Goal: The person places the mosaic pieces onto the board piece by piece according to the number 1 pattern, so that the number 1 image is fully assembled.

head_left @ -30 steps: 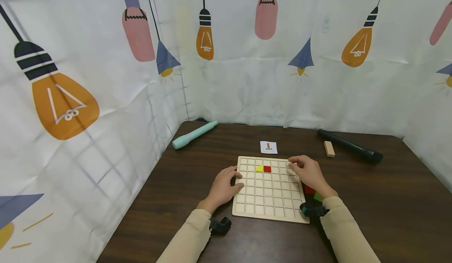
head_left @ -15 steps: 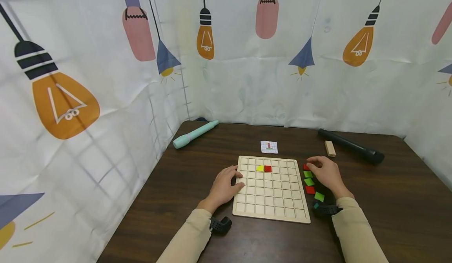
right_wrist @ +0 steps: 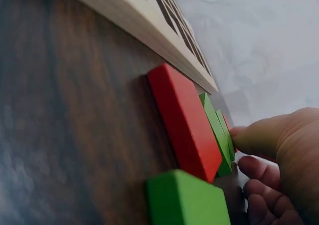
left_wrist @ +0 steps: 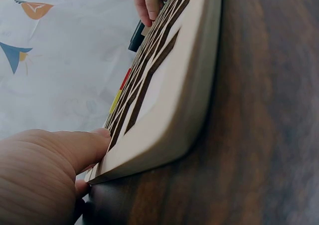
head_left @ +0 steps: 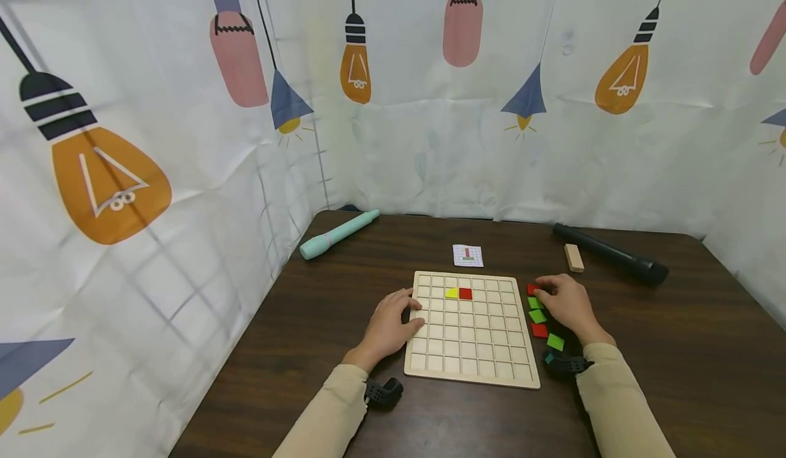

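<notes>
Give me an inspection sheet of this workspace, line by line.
Surface: dark wooden table.
Job's things: wooden grid board holding a yellow piece and a red piece; loose red and green tiles lie in a row beside its right edge.
Clutter: teal pen-shaped tool, black cylinder, small wooden block, pattern card.
Grippers: left hand rests on the board's left edge; right hand touches the far tiles, grip unclear.
Cables: nothing seen.
Surroundings: lightbulb-print cloth walls.
</notes>
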Demonstrator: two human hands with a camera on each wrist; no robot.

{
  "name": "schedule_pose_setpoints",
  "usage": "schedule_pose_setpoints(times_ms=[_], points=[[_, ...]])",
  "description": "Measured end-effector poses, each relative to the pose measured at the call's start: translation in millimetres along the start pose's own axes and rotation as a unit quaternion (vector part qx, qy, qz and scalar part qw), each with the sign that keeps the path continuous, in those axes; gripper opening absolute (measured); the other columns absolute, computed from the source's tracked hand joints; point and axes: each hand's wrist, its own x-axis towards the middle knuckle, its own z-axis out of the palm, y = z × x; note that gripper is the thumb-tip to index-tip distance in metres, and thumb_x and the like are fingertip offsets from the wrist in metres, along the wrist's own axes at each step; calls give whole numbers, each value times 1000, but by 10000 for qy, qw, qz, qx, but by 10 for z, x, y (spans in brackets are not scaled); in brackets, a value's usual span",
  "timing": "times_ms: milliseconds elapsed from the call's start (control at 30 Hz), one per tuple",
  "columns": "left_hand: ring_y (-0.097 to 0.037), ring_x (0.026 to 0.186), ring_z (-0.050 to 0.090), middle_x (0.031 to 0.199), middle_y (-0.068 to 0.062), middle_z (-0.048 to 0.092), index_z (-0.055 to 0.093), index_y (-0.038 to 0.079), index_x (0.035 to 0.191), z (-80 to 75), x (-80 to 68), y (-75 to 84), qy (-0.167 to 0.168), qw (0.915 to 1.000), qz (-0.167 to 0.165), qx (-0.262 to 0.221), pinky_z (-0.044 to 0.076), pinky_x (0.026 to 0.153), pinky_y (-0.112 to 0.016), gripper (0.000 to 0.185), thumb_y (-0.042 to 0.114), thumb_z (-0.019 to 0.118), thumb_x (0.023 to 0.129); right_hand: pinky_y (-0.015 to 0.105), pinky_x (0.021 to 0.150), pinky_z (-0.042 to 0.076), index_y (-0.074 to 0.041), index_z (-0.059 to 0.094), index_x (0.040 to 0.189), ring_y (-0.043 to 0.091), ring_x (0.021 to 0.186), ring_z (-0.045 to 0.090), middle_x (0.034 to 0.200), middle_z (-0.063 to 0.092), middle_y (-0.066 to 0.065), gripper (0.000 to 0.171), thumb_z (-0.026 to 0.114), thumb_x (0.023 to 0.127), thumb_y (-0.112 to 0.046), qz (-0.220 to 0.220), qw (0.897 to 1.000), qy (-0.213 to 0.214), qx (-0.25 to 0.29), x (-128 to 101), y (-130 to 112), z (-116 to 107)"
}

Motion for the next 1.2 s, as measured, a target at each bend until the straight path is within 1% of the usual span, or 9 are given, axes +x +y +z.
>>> schedule_pose_setpoints(times_ms=[267,467,633,800,933,1067,1200], points=[[-21,131,29,141,2,38,60,21,104,-2,1,22,-13,10000,15,25,22,106,-47,24,35,62,84,48,71,45,0,62,112,34,89,52,110,52,22,30,57,87,-16,15,9999,74,-110,1,12,-4],[-21,132,28,141,1,37,60,21,106,-1,-4,44,-55,10000,38,-73,22,106,-47,25,35,61,85,51,70,43,0,61,113,37,88,51,107,52,24,31,58,87,-16,11,9995,168,-262,-13,9,-2],[-22,132,28,141,0,37,60,20,106,-10,-19,35,-42,9999,33,-105,22,106,-48,25,34,62,86,50,70,44,0,61,112,36,86,51,105,52,24,31,60,87,-17,49,9992,196,-341,-1,-2,5],[-22,131,29,141,0,37,60,20,106,-32,-22,39,-26,10000,64,-71,22,106,-47,25,34,62,85,47,68,44,1,60,114,34,86,51,104,52,22,32,59,88,-18,17,9995,103,-293,5,-9,-5],[-22,131,29,141,-1,38,60,19,106,-38,-20,39,-11,9999,91,-41,23,106,-47,26,35,62,85,48,69,44,1,60,114,34,86,51,103,53,22,32,60,88,-19,31,9996,94,-277,3,-17,-21],[-21,131,29,141,0,38,60,19,106,-38,-20,36,-8,9999,77,-65,23,106,-46,26,34,62,85,48,69,44,2,61,110,35,85,50,101,53,22,32,61,87,-20,96,9993,182,-313,-5,-21,-28],[-22,131,29,141,0,38,60,19,106,-34,-17,29,-10,9999,79,-73,22,106,-47,25,34,62,85,43,64,44,1,62,107,31,81,50,100,54,21,32,62,86,-22,169,9988,318,-317,-3,5,-24]])
